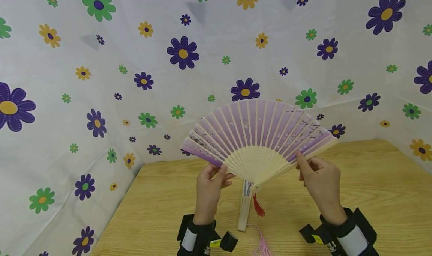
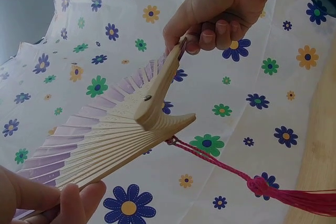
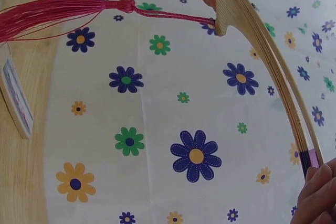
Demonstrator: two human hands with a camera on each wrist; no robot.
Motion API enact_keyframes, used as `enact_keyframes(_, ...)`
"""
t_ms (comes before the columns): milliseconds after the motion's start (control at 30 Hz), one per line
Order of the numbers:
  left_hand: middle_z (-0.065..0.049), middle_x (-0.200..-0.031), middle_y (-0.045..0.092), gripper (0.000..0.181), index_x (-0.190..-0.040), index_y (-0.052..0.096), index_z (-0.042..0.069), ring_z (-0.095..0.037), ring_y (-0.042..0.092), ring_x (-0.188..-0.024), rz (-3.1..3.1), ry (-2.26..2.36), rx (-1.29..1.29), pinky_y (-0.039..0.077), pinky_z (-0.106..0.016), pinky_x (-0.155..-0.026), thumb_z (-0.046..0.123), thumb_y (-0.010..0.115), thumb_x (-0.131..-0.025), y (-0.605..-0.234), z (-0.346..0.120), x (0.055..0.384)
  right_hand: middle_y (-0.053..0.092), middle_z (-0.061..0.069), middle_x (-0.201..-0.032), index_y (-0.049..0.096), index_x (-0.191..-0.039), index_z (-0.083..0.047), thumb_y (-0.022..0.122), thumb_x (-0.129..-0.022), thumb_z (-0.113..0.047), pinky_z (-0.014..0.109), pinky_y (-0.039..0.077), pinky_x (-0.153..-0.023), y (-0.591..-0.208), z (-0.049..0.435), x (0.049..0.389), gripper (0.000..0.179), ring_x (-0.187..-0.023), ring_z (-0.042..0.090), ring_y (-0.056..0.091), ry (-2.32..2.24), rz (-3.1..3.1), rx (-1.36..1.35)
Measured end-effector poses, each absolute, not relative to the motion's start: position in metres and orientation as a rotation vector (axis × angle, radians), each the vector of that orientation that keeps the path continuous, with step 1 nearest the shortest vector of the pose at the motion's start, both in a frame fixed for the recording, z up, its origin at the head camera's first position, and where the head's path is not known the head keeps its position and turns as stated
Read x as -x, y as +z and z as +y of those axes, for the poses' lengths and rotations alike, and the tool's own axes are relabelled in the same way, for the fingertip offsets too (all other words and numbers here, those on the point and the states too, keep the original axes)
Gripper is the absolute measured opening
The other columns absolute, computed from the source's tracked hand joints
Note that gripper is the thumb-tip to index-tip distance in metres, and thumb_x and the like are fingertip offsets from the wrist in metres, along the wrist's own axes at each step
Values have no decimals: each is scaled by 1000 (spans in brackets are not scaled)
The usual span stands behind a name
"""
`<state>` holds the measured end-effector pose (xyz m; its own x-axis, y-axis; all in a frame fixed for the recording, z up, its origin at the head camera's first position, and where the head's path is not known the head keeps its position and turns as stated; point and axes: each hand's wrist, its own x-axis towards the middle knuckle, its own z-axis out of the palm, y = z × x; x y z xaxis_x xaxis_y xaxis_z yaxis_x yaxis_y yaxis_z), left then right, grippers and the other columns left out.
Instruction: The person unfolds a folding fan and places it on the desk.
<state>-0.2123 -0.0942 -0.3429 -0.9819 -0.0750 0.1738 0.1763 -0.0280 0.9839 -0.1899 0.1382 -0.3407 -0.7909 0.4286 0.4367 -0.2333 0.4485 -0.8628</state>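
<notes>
A purple folding fan (image 1: 260, 128) with pale ribs is spread wide and held up above the table. My left hand (image 1: 211, 188) pinches its left edge between thumb and fingers. The right edge is pinched by my right hand (image 1: 318, 179). In the left wrist view the left hand (image 2: 47, 198) grips the near side, and the right hand (image 2: 218, 11) is at the far side. The right wrist view catches the fan's side (image 3: 283, 77) nearly edge-on, with the right hand (image 3: 317, 195) at the lower corner. A red tassel (image 1: 258, 206) hangs from the pivot.
A second fan, folded (image 1: 244, 211), lies on the wooden table (image 1: 162, 203) below the spread one, its pink tassel (image 1: 263, 244) towards the front. Flower-patterned white cloth (image 1: 209, 79) walls the back and sides.
</notes>
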Motion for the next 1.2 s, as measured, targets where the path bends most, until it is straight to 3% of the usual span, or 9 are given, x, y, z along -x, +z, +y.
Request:
enact_keyframes(200,-13,-103,67,29,-117,58,-4,-7,69,-77,-2039,-2146,105,55,-18,-67,15,56,-95,-343,-94,212,49,-9,-42,64,-61,-3,62,-90,-30,21,23,-31,-341,138,190,40,-36,9,43,1372,-2078,164)
enact_keyframes(500,0,-88,67,27,-116,56,-7,-5,68,-74,-1962,-2234,93,55,-17,-66,10,54,-95,-343,-96,213,49,-7,-43,66,-63,-2,62,-90,-28,21,23,-32,-341,138,191,38,-36,8,42,1370,-2051,161)
enact_keyframes(900,3,-86,66,26,-115,55,-7,-5,68,-73,-1934,-2269,70,55,-17,-66,9,54,-95,-343,-95,213,48,-9,-42,65,-62,-1,62,-91,-27,22,25,-32,-341,137,190,38,-36,8,43,1438,-2006,133)
enact_keyframes(1200,4,-85,66,24,-112,55,-8,-5,69,-74,-1835,-2303,74,54,-16,-66,11,51,-97,-343,-96,214,49,-6,-45,56,-56,-5,62,-91,-22,23,32,-38,-339,139,189,40,-39,7,38,1851,-1822,101)
